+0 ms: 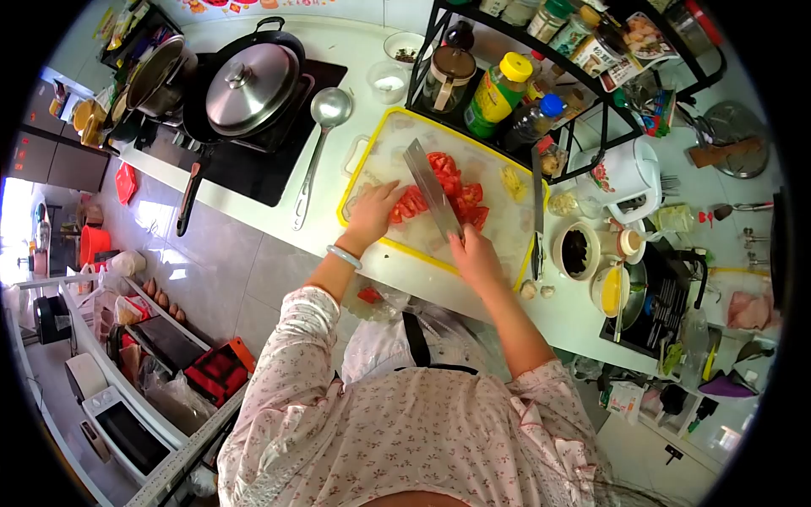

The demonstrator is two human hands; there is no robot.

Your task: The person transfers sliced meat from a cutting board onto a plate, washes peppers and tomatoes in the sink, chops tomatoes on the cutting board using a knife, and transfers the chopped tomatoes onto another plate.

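My right hand (475,253) is closed around the handle of a cleaver (432,191), its broad blade standing among cut tomato (460,190) on a yellow-rimmed cutting board (384,152). To the left of the blade, my left hand (373,211) rests against tomato pieces (407,204), its fingers reaching over the board. A bangle circles that wrist. Pale yellow slices (513,182) lie at the board's right side. A second knife (538,215) lies along the board's right edge.
Left of the board are a metal ladle (321,144) and a lidded wok (249,89) on the stove. Behind it stands a black rack of bottles and jars (498,93). At right sit a bowl of dark food (576,252) and a bowl of yellow liquid (610,291).
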